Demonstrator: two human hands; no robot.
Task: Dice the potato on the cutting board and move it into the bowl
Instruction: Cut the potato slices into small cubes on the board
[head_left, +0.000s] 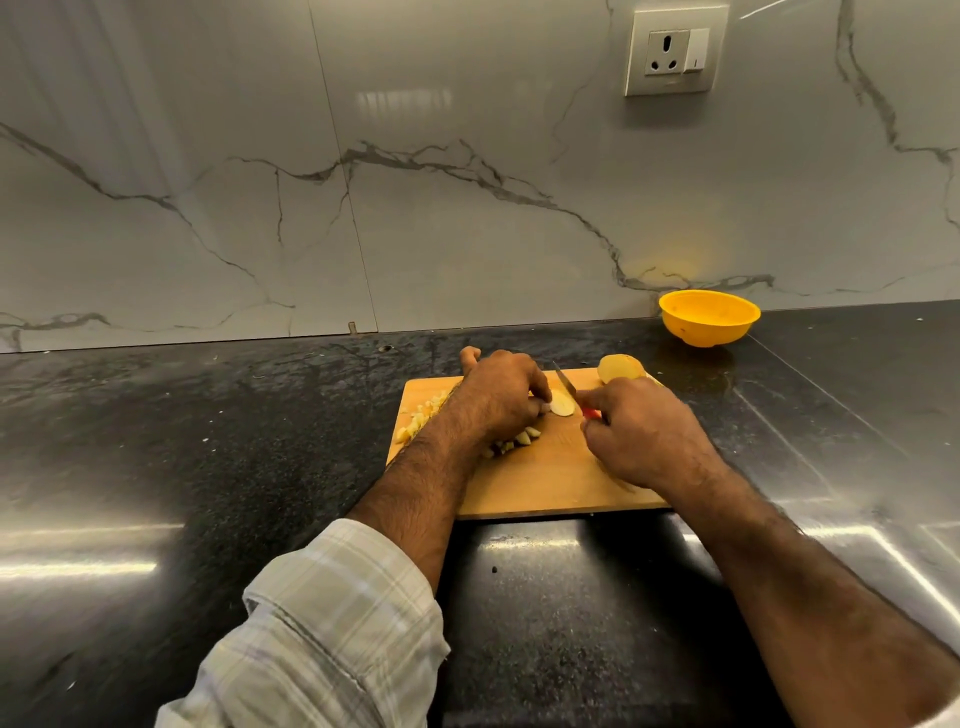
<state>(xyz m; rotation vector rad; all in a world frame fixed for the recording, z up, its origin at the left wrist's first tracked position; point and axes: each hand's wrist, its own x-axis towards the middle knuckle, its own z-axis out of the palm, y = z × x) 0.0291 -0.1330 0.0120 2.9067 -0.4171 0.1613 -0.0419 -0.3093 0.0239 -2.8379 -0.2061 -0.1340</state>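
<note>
The single head view looks forward and down from above the near edge of the counter (156, 441), facing the marble wall (415, 208) behind it. The cutting board (545, 478) sits just below the frame's middle, within arm's reach of the camera. The wall socket (674, 51) lies beyond the board, up and right.
</note>
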